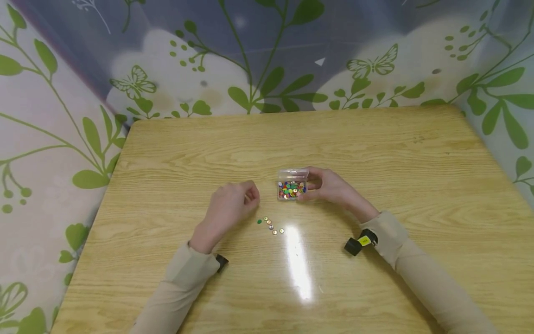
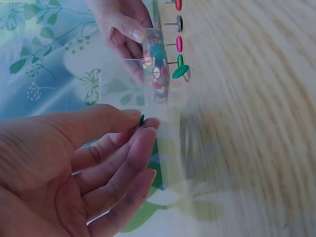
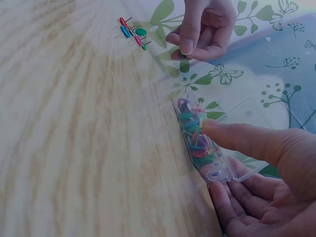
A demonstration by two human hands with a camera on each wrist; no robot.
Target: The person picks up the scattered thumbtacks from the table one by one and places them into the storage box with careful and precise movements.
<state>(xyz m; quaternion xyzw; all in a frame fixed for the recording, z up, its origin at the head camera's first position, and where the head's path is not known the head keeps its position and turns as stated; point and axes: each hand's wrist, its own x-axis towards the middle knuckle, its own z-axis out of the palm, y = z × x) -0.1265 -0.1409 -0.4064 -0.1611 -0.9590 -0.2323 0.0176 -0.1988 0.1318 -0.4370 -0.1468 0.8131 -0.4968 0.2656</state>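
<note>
My left hand (image 1: 231, 204) is raised over the table, left of the box. In the left wrist view, its thumb and fingertips pinch a green thumbtack (image 2: 141, 120), mostly covered by the fingers. My right hand (image 1: 331, 188) holds the right side of a small clear plastic box (image 1: 286, 191) whose lid (image 1: 293, 174) stands open. The box is full of thumbtacks (image 3: 199, 143) in many colours. Between the hands, nearer the front, several loose thumbtacks lie in a bent row, pins up, with a tilted green one (image 1: 259, 221) beside them.
A wood-grain table (image 1: 187, 148) carries everything. Behind and beside it hangs a curtain (image 1: 267, 93) printed with leaves and butterflies. A bright light reflection lies on the tabletop near the loose tacks. Each sleeve has a black wrist camera (image 1: 354, 246) strapped to it.
</note>
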